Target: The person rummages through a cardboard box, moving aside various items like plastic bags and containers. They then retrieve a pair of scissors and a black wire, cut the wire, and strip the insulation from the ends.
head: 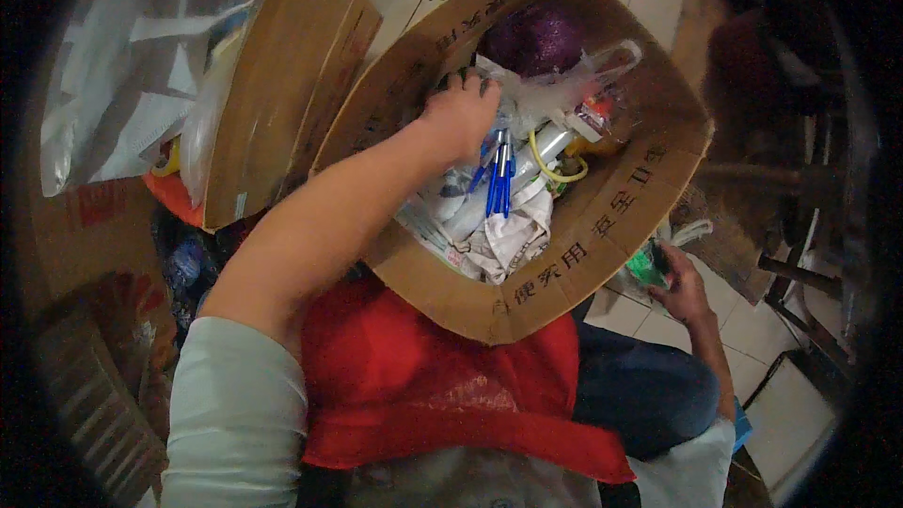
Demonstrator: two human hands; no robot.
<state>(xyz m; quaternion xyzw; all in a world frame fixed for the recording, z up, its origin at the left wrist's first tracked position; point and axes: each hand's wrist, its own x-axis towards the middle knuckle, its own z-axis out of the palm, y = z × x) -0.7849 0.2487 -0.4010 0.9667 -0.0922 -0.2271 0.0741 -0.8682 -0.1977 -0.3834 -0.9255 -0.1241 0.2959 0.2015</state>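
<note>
My left hand [462,109] reaches inside a deep cardboard box [416,77], its fingers bent over the contents beside a crumpled clear plastic bag [525,102]. What lies under the fingers is hidden. Just below that hand, several blue pens [501,180] rest on white crumpled packaging [518,236]. A yellow ring-shaped band [543,162] and a small red and white pack [591,116] lie to their right. Outside the box, my right hand [684,286] grips a green item in clear plastic [647,264], partly hidden by the fingers and the box edge.
A purple bundle [536,39] sits at the box's far end. Left of it stands another cardboard box [271,77], with a white plastic bag [134,63] beyond. Red fabric [437,367] covers my lap. Dark furniture legs [797,275] stand at the right above the tiled floor [741,324].
</note>
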